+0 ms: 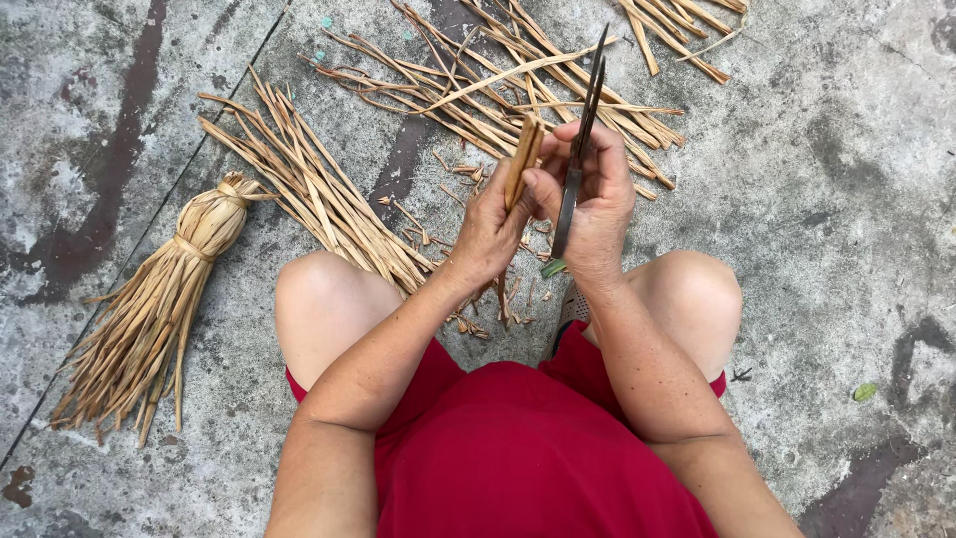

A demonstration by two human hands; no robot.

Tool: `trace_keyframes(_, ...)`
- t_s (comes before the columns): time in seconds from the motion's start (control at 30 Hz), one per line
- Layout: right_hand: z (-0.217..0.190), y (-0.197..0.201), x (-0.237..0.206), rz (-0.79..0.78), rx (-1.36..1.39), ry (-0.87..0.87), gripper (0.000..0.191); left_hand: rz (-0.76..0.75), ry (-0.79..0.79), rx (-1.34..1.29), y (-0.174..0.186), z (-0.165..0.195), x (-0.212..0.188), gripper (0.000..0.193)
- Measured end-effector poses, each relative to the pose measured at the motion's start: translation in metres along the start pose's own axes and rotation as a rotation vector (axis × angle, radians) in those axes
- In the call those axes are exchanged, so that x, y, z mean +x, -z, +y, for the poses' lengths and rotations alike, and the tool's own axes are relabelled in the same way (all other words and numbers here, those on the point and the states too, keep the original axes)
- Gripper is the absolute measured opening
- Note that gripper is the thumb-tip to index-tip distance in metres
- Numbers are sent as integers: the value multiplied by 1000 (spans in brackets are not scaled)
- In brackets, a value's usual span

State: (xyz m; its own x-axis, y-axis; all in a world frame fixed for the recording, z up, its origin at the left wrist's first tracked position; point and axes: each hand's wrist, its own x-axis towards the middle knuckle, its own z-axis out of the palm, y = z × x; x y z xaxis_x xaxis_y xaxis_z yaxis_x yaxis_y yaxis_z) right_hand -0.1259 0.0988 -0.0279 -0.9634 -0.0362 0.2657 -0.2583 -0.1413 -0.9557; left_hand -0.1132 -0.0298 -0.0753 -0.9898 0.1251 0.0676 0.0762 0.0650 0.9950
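My left hand (pixel 490 224) pinches a short tan strip of dried leaf (pixel 523 157), held upright between thumb and fingers. My right hand (pixel 597 199) grips a pair of dark metal scissors (pixel 583 130), blades pointing away from me and almost shut, just right of the strip. Both hands meet above the gap between my bare knees (pixel 324 299). I squat in red clothing over a grey concrete floor (pixel 827 199).
A tied bundle of dried leaves (pixel 159 299) lies at the left. Loose long strips (pixel 309 189) fan out beside my left knee, and more strips (pixel 518 80) are scattered ahead. Small cut scraps (pixel 478 319) litter the floor under my hands.
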Motion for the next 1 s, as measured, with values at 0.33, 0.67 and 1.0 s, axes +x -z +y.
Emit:
trace_keyframes(0.33,6,19,15,30,316,-183,42,-112,48,-495,20,-1,9,50)
trace_keyframes(0.67,9,13,10,-2,71,-193,45,97,67,-524,25,-1,10,22)
trace_keyframes(1.0,13,-2,2,-238,-441,-183,84,232,7,-695,39,-5,15,22)
